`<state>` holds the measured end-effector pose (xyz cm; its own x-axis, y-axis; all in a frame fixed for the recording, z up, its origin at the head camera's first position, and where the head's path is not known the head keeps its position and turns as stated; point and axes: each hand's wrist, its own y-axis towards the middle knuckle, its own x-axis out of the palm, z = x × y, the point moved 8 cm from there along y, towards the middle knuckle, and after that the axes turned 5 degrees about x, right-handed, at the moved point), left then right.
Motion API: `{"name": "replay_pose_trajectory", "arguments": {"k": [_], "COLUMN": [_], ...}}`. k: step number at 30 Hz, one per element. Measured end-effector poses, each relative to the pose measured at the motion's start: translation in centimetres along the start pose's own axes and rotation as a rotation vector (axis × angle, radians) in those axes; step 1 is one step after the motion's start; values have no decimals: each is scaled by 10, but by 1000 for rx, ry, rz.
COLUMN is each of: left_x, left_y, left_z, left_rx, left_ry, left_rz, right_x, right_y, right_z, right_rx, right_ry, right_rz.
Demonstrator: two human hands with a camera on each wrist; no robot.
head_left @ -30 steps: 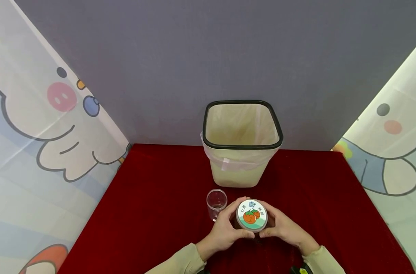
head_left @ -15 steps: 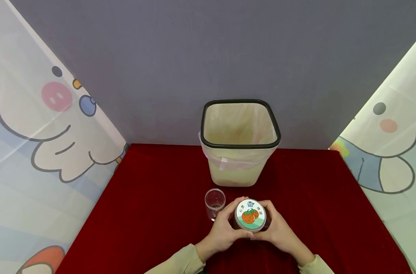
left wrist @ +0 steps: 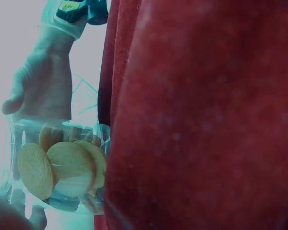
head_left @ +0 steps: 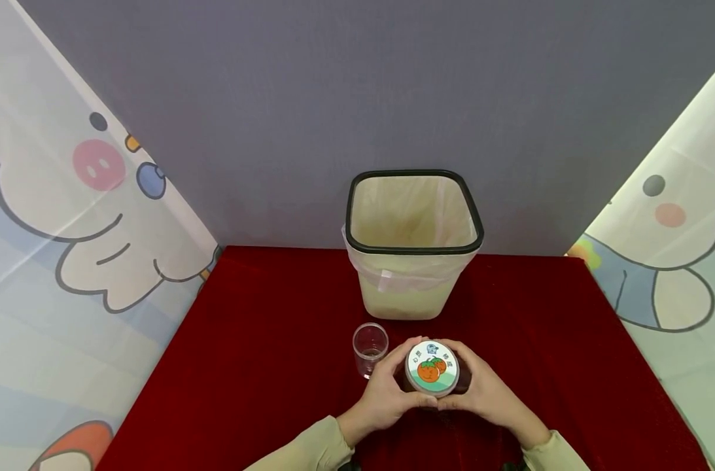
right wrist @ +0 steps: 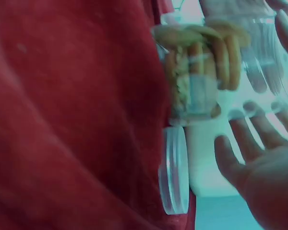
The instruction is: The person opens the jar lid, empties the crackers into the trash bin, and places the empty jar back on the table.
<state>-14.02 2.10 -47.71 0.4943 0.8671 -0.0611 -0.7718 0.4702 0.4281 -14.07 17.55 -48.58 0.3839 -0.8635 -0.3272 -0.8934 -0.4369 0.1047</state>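
A clear jar [head_left: 432, 392] with a round lid [head_left: 432, 367] printed with orange fruit stands between the two hands. My left hand [head_left: 386, 396] grips its left side, fingers behind, thumb in front. My right hand [head_left: 492, 392] holds the right side, thumb beside the left thumb, palm apart from the jar. Round pale biscuits [left wrist: 72, 165] fill the jar's lower part in the left wrist view. To the left of the jar stands a clear cup [head_left: 371, 347], near the left fingers. A flat, ribbed clear round piece [right wrist: 175, 170] appears in the right wrist view; its kind I cannot tell.
A cream waste bin [head_left: 407, 297] with a black rim and a thin liner stands behind the jar and cup. Red cloth [head_left: 275, 353] covers the table. A grey wall [head_left: 292, 131] rises behind; cartoon sheets [head_left: 139, 261] hang at both sides.
My right thumb has moved left along the jar's front, close to the left thumb. The head view has shifted slightly. The jar and cup stay in place.
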Motion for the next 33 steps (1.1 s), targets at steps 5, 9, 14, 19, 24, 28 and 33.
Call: {"name": "replay_pose_trajectory", "arguments": {"k": [5,9,14,19,24,28,33], "left_x": [-1,-1,-1,-1,0,0,1], "left_y": [1,0,0,0,-2,-4,-3], "left_z": [-2,-4,-5,-4,-2,-1,2], "left_rx": [0,-18,-16,-4,2,6,21], "left_ry": [19,-3,-15,-7,4,3,-21], "left_rz": [-3,-14,-15,-17,-16,-10,-5], "right_x": [-3,-2,-3,-2,0,5,8], "right_y": [7,10,14,15,8,1,-7], "right_z": [0,6,9,6,7,9,11], "right_rx": [-44,12,21,-8,-26,-4,59], "right_ry": [144,209,156,151,127,132,44], "right_rz": [-185,-285,-280,-241,-151,-78,98]}}
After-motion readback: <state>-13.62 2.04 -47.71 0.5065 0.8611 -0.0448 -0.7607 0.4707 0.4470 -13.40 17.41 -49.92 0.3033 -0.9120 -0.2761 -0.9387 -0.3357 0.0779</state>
